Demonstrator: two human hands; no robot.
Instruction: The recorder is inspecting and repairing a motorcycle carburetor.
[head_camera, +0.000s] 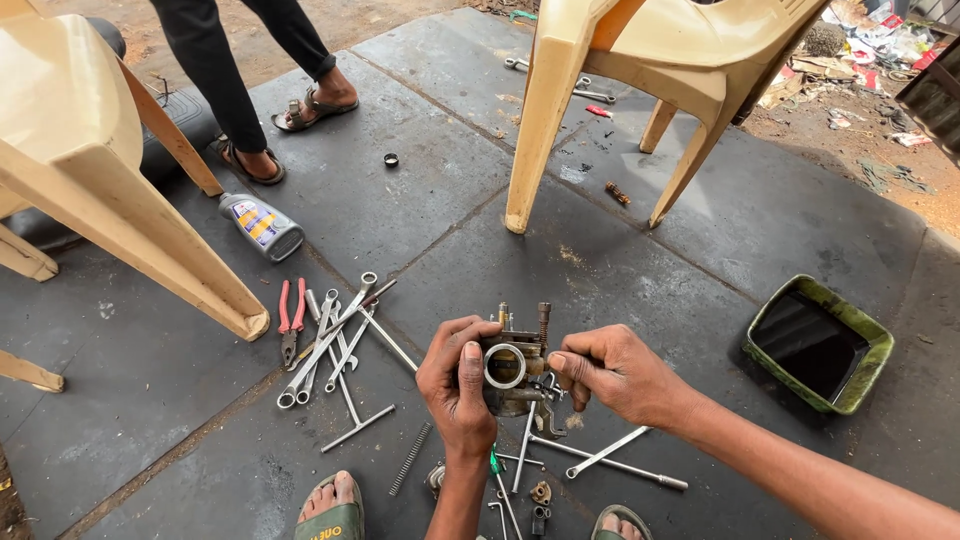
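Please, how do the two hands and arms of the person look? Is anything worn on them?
Both the left hand and the right hand are bare: no gloves, and no rings or watch that I can see. Both forearms are uncovered as far as the picture's edge, with no sleeve in view.

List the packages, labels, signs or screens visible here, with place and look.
Bottle: lying on the dark floor by the left chair's leg, grey plastic, with a label in white, yellow and purple.
Litter: top right on the dirt, crumpled wrappers, white and red; too small to tell more.
No signs or screens.
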